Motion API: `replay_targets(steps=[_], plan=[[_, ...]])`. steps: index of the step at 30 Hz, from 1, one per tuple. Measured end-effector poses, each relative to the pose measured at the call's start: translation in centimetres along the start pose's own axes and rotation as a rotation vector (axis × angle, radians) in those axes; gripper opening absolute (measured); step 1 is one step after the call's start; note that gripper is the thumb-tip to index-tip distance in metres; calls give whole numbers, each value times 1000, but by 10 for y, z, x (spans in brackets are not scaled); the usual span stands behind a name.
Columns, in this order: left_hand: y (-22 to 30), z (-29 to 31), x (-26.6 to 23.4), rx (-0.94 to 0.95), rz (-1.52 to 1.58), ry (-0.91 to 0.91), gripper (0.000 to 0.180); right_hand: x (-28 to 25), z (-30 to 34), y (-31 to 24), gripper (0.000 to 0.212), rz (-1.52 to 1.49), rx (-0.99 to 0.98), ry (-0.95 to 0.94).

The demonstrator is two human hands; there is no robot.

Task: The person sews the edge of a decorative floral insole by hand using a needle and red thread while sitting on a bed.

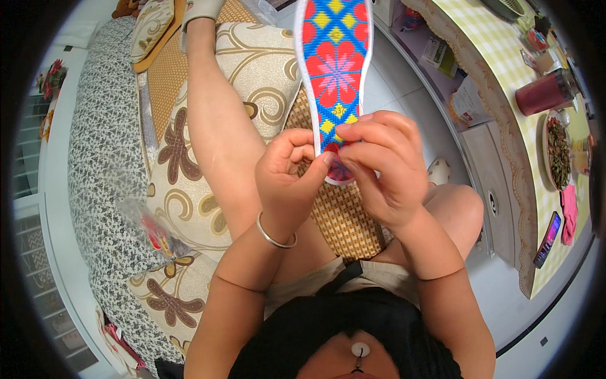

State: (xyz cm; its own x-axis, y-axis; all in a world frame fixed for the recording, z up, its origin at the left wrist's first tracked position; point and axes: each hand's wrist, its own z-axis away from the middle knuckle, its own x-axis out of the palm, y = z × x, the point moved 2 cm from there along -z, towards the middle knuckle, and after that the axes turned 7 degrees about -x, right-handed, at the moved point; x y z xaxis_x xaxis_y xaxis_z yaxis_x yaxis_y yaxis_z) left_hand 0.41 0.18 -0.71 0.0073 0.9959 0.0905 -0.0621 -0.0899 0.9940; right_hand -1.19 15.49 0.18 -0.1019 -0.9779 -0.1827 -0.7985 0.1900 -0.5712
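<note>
A white-edged, blue-red-yellow patterned fabric insole (336, 72) is pinched along its near left edge in the left hand's (285, 180) grip, long axis running forward from both grips, near end overlapped by the right hand (392, 167), whose closure can't be told.

A small dark numeral-like mark (339, 112) stands in a yellow diamond (339, 106) on the patterned insole (334, 69), while print on the papers (470, 101) stored below the surface (511, 38) is too small to read.
</note>
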Motion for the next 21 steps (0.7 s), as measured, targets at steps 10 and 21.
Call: replay_targets(steps=[10, 21], plan=[[8, 1, -3, 49, -191, 72, 20, -43, -1, 5, 8, -562, 254, 478], [8, 1, -5, 2, 22, 18, 18, 14, 10, 1, 16, 257, 45, -69]])
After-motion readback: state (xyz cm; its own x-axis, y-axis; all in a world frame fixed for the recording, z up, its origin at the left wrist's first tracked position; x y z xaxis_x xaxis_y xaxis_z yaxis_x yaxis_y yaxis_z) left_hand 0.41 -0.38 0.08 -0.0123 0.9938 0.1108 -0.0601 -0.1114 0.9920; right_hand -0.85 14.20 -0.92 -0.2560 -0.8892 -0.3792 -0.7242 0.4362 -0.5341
